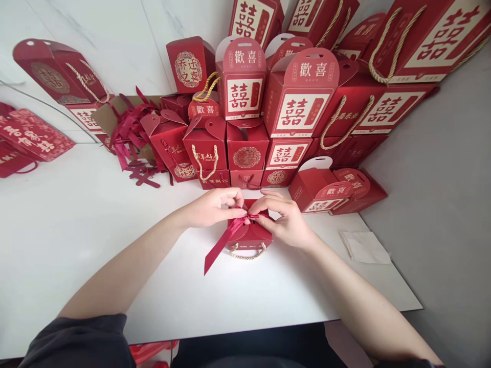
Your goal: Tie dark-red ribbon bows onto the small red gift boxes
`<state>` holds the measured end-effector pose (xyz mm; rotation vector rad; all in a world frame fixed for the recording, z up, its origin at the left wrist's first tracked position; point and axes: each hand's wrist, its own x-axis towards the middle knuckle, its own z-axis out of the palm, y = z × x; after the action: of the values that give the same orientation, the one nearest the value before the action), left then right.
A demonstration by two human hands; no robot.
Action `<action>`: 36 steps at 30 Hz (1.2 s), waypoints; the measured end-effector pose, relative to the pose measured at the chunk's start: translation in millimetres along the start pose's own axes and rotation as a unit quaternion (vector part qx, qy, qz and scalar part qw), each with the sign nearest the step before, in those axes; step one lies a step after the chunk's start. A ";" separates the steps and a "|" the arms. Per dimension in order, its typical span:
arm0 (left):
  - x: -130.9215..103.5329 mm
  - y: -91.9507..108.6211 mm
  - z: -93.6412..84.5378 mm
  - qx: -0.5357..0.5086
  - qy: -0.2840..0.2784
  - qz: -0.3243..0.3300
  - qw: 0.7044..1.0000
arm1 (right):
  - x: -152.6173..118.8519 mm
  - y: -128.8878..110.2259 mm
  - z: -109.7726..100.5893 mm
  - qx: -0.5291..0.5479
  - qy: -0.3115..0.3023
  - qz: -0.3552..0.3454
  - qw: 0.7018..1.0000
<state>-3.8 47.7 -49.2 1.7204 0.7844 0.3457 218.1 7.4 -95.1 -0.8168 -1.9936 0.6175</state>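
Observation:
A small red gift box point(251, 237) with a gold rope handle point(247, 256) stands on the white table in front of me. Over its top lies a dark pink satin ribbon point(222, 245), one long tail hanging toward the front left. My left hand point(218, 208) pinches the ribbon from the left, thumb and fingertips together. From the right, my right hand point(282, 217) pinches the ribbon near its knot or loop, just above the box lid. Fingers partly hide the crossing of the ribbon.
Stacked red gift boxes point(245, 151) line the back of the white table point(161, 286). An open carton point(103, 120) spills pink ribbons point(132, 125) at the back left. Red paper bags point(34, 135) lie far left. A folded white tissue point(364, 247) rests by the grey wall point(441, 204) on the right.

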 end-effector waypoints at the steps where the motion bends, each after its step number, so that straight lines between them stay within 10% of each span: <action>1: 0.2 0.0 -0.3 0.002 0.002 0.000 1.000 | -0.4 1.4 0.1 -0.003 -0.006 -0.013 1.000; 15: -4.9 9.3 18.4 0.127 0.110 0.062 0.984 | 0.7 1.7 -3.7 0.017 -0.030 -0.030 0.999; 28: -11.4 6.7 51.1 0.390 0.278 0.089 0.873 | -0.2 -1.7 -0.9 -0.008 -0.028 -0.049 0.998; 36: -6.9 -6.2 38.5 0.372 0.252 0.224 0.865 | 1.1 -5.0 1.3 0.011 0.011 0.119 0.993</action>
<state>12.2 15.3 -65.5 2.6089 0.9550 0.9308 215.0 4.7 -91.7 -1.0519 -1.8820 0.7613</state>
